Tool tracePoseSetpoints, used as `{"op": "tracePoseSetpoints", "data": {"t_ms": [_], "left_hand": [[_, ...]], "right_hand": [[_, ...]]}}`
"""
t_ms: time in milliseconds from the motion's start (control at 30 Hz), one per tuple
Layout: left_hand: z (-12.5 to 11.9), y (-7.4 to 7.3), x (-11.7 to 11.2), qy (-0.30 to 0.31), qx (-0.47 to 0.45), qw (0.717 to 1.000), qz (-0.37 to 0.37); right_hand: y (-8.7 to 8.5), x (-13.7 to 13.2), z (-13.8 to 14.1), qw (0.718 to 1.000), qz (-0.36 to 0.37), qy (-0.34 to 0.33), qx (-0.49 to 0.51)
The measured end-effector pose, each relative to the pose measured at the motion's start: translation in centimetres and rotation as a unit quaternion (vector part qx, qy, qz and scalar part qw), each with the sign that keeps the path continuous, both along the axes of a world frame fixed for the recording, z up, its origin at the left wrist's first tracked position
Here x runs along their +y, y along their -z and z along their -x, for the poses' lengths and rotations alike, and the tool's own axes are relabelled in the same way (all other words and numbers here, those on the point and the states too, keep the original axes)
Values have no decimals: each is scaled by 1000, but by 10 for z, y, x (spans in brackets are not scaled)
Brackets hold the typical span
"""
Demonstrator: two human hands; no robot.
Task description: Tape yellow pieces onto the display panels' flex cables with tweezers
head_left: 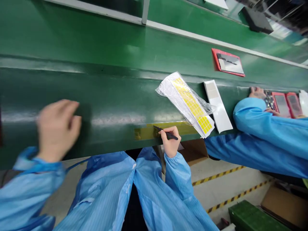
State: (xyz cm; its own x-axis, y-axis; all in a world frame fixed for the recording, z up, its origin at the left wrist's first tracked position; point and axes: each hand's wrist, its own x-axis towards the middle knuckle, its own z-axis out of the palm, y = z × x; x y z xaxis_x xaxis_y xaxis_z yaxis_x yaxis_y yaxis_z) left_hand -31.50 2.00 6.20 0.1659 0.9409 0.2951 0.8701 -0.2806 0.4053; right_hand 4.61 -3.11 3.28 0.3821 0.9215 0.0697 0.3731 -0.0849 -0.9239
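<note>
A broad, glossy green conveyor belt runs across the view, with a pale floor below it marked by yellow-and-black hazard stripes. A green crate and a brown cardboard box sit down by the belt's near edge. The person wears a pale blue striped smock. To the right, a co-worker's blue sleeves reach over the belt, and the co-worker's hand lies beside a pair of red-framed trays.

On the belt lie a flat red-framed tray holding a dark strip, a long white backing sheet, and a clear plastic bag of yellow label sheets. A strip of amber film lies along the near edge, just below the bag.

The person's right hand is closed around slim black tweezers, whose tips rest on the amber film. The person's left hand is motion-blurred over the belt, well apart from the film, with its fingers open and slightly curved. It appears to hold nothing, though whether it touches the belt cannot be told.
</note>
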Motion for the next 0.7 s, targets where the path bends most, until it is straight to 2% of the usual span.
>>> {"op": "tracePoseSetpoints", "data": {"t_ms": [33,133,200,233,333,600,700], "left_hand": [[-27,7,-5,24,15,999,-20],[-108,24,-25,143,39,989,18],[-147,29,-36,181,44,982,35],[-158,29,-39,192,47,979,42],[-170,29,-41,216,58,973,58],[-168,30,-37,248,52,965,63],[-168,29,-37,248,53,965,63]], "right_hand": [[0,-1,0,1000,2,-5,-16],[-2,-1,1,999,4,-25,-42],[-5,0,1,998,6,-36,-53],[-7,0,2,997,7,-42,-57],[-12,1,2,996,11,-57,-66],[-19,7,7,996,43,-80,-2],[-20,7,7,996,42,-81,-11]]}}
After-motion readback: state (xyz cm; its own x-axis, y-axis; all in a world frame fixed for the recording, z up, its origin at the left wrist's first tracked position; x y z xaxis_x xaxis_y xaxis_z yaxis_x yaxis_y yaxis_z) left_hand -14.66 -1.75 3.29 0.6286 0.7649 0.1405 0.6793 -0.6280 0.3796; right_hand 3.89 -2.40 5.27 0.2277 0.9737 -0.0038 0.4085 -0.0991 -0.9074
